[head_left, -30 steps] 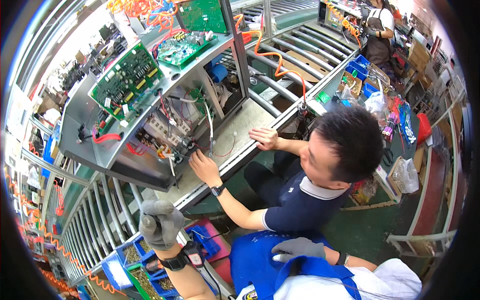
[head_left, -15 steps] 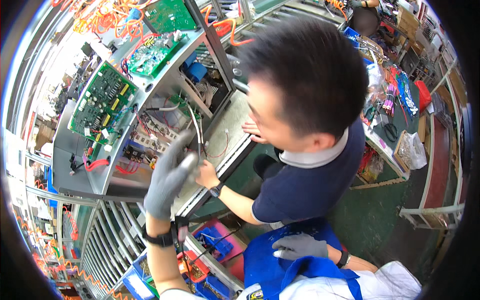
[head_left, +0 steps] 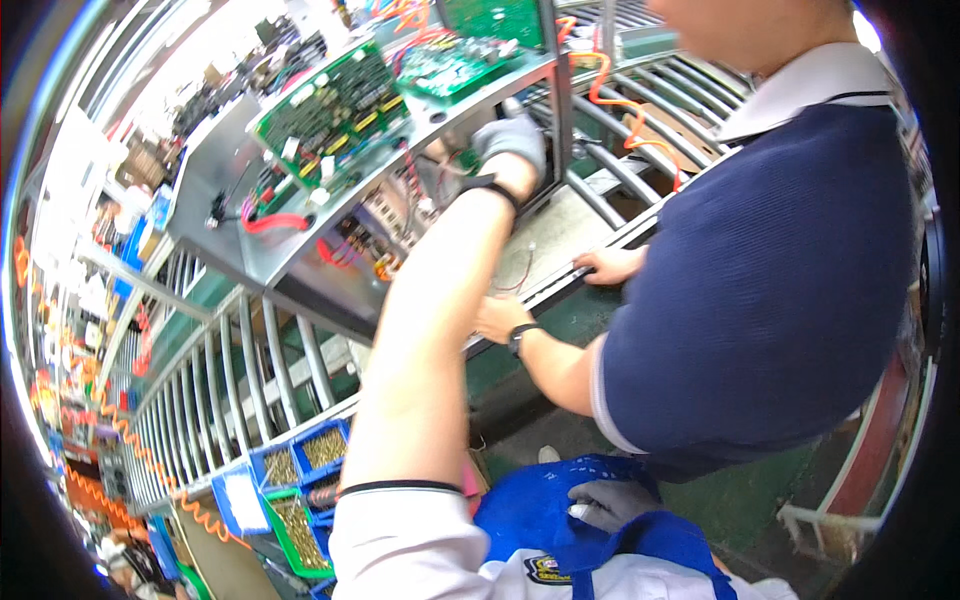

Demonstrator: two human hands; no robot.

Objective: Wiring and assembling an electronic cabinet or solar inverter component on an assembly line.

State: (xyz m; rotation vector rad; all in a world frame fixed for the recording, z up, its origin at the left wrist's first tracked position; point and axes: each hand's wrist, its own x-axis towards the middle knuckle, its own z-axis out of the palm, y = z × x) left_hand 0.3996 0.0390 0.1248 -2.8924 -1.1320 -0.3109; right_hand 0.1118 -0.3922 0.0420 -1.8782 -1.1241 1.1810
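Note:
My left hand (head_left: 512,143), in a grey glove, reaches into the side of an open metal cabinet (head_left: 330,225), near its upright post. Its fingers are partly hidden and smeared, so what they touch cannot be made out. Wiring and small parts fill the inside below the hand. On the cabinet's top lie a dark green circuit board (head_left: 345,110) and a lighter green circuit board (head_left: 455,68). My right hand (head_left: 612,503), also gloved in grey, lies on my blue apron (head_left: 520,510) with nothing visible in it.
A co-worker in a navy shirt (head_left: 750,290) stands close on the right, both hands at the cabinet's base edge. Roller conveyor (head_left: 235,370) runs on both sides. Blue and green bins (head_left: 300,530) of small metal parts stand at lower left. An orange air hose (head_left: 605,90) hangs beyond.
My left hand has moved from in front of the cabinet up and into it. The view has shifted; the co-worker now appears farther right. My right hand stays on the apron.

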